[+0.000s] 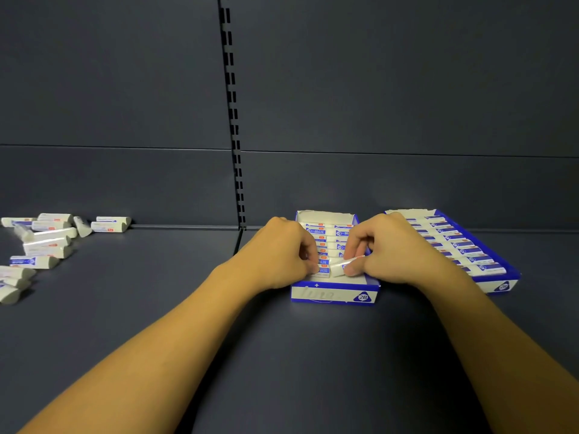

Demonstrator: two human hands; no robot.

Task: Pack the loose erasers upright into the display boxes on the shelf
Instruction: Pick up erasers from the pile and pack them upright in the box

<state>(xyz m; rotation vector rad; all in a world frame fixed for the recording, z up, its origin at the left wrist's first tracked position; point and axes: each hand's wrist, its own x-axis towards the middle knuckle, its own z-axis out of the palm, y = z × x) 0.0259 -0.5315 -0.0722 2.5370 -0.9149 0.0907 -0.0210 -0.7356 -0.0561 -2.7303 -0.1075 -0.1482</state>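
Note:
A blue-and-white display box [333, 294] marked 2B stands on the dark shelf in front of me, with two rows of white erasers in blue sleeves inside. My left hand [283, 252] reaches in from the left, and its fingertips pinch the nearest eraser of the left row [323, 270]. My right hand [388, 245] comes in from the right and pinches a tilted eraser [337, 268] at the near end of the right row. A strip of the box floor shows white behind its front wall.
A second display box [498, 285], filled with a row of erasers, stands to the right, angled away. Several loose erasers [47, 242] lie scattered on the shelf at far left. A slotted upright [233, 114] divides the dark back panel.

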